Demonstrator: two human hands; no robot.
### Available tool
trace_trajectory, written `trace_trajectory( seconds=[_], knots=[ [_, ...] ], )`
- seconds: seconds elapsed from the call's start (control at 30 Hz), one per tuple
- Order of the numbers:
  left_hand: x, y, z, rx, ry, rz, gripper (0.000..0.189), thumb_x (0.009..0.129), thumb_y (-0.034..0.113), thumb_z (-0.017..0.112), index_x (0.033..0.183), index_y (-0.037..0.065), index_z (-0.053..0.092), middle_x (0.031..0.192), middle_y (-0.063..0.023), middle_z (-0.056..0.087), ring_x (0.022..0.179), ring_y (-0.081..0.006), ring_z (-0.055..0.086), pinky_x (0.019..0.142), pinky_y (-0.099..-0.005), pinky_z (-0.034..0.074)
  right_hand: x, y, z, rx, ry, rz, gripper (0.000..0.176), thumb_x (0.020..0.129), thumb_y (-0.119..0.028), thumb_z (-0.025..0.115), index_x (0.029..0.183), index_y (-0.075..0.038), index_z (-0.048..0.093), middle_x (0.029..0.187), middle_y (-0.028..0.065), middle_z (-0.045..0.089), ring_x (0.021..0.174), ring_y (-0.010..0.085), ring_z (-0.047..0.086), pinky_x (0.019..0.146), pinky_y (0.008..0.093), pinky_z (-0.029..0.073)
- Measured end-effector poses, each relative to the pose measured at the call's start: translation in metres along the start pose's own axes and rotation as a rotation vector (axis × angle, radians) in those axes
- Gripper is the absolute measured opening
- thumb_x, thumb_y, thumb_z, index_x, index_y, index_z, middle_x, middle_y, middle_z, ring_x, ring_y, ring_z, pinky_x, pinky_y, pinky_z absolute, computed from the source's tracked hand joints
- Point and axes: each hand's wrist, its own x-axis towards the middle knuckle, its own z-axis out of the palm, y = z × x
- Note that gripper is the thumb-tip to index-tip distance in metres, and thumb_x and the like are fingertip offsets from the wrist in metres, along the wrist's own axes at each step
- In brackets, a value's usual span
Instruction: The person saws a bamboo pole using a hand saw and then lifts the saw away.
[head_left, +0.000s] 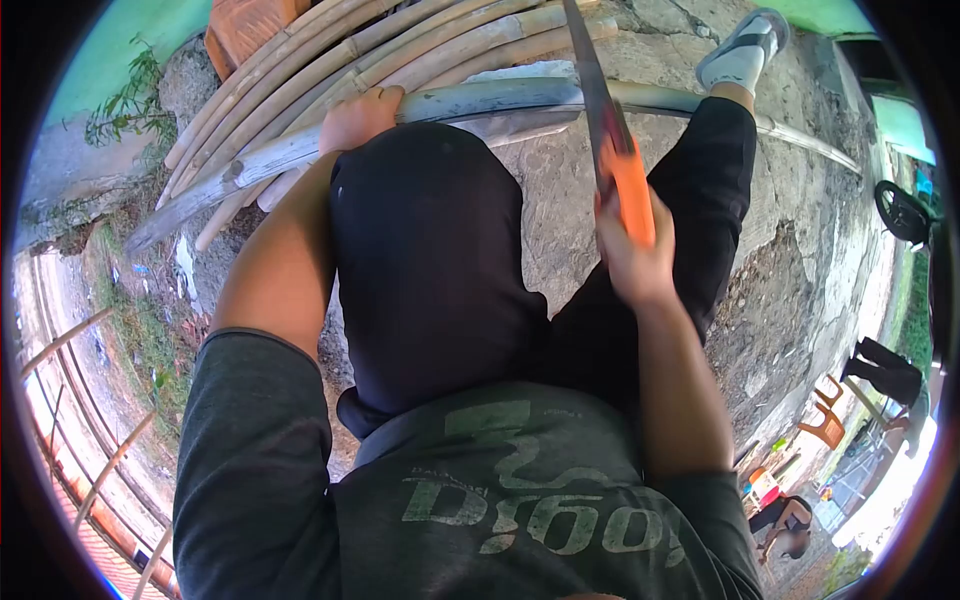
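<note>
The right hand (636, 240) is wrapped around the orange handle (632, 195) of a saw, its fingers closed with no visible gap, and slightly blurred. From that grip the saw blade (590, 75) runs up and away, crossing a long bamboo pole (480, 97); whether its teeth touch the pole cannot be told. The left hand (362, 120) is bent over the same pole, just beyond the left knee (430, 165), with its fingers partly curled and the underside of the hold hidden. The pole lies crosswise in front of the person, one end at the far left, the other passing behind the right lower leg and reappearing on its other side. The right foot (745, 62), in a sock and sandal, is planted beyond the pole. Past the left hand, more bamboo poles (370, 62) lie side by side in a curved-looking bundle, with an orange-brown block (255, 28) behind them. The ground (560, 200) is rough grey concrete, cracked and broken in patches, with a leafy plant (130, 115) near a pale green wall (85, 60) at the left. Off to the right, a dark wheel (901, 212), an orange chair (826, 420) and two other people, one in black trousers (885, 372) and one bending (787, 525), show near the bright edge.
</note>
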Motion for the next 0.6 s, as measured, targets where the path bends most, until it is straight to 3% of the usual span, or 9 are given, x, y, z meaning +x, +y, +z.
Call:
trace_trajectory(
  seconds=[0.1, 0.17, 0.33, 0.43, 0.5, 0.6],
  knots=[
    [0.004, -0.007, 0.005, 0.029, -0.014, 0.004, 0.036, 0.094, 0.033, 0.058, 0.125, 0.016, 0.062, 0.120, -0.0123, 0.070, 0.111, -0.0369, 0.069, 0.092, -0.0503, 0.054, 0.063, -0.044, 0.004, 0.110, -0.082, 0.027, 0.003, 0.086, -0.004, 0.058, 0.089, -0.004, 0.058, 0.072, -0.0004, 0.055, 0.055, 0.0096, 0.049, 0.053, 0.0288, 0.043],
    [0.011, -0.014, 0.010, 0.033, -0.021, 0.040, 0.035, 0.094, 0.032, 0.058, 0.125, 0.016, 0.062, 0.119, -0.0122, 0.070, 0.110, -0.0369, 0.069, 0.091, -0.0507, 0.054, 0.065, -0.031, -0.014, 0.228, -0.113, 0.017, 0.005, 0.087, -0.004, 0.057, 0.092, -0.004, 0.058, 0.071, -0.0005, 0.055, 0.053, 0.0086, 0.049, 0.049, 0.0271, 0.040],
    [0.006, -0.007, 0.008, 0.019, 0.021, 0.006, 0.034, 0.094, 0.030, 0.057, 0.125, 0.017, 0.062, 0.118, -0.0118, 0.071, 0.109, -0.0372, 0.069, 0.091, -0.0508, 0.055, -0.044, -0.014, -0.021, 0.269, -0.033, 0.027, 0.013, 0.084, 0.004, 0.053, 0.095, -0.005, 0.054, 0.072, 0.0007, 0.054, 0.052, 0.0061, 0.049, 0.047, 0.0223, 0.039],
    [0.006, -0.007, 0.006, 0.024, 0.020, -0.004, 0.034, 0.093, 0.031, 0.057, 0.125, 0.017, 0.062, 0.118, -0.0117, 0.071, 0.109, -0.0372, 0.070, 0.091, -0.0506, 0.055, -0.049, -0.008, -0.019, 0.308, -0.064, 0.012, 0.015, 0.081, 0.008, 0.054, 0.089, -0.005, 0.054, 0.070, 0.0021, 0.053, 0.054, 0.0078, 0.050, 0.050, 0.0244, 0.041],
    [0.003, -0.003, 0.004, 0.032, 0.009, 0.005, 0.034, 0.093, 0.030, 0.057, 0.125, 0.017, 0.062, 0.118, -0.0117, 0.070, 0.109, -0.0369, 0.070, 0.091, -0.0505, 0.055, -0.010, -0.012, 0.007, 0.083, 0.081, 0.038, 0.011, 0.083, 0.003, 0.057, 0.088, -0.006, 0.056, 0.068, 0.0016, 0.053, 0.054, 0.0091, 0.050, 0.050, 0.0254, 0.041],
    [0.000, -0.002, -0.007, 0.041, -0.034, -0.009, 0.034, 0.093, 0.029, 0.057, 0.125, 0.017, 0.063, 0.119, -0.0120, 0.070, 0.110, -0.0364, 0.069, 0.092, -0.0502, 0.055, 0.061, -0.037, 0.004, 0.227, -0.029, 0.044, 0.004, 0.087, -0.006, 0.059, 0.092, -0.006, 0.059, 0.069, -0.0011, 0.054, 0.054, 0.0076, 0.050, 0.050, 0.0250, 0.039]
  ],
)
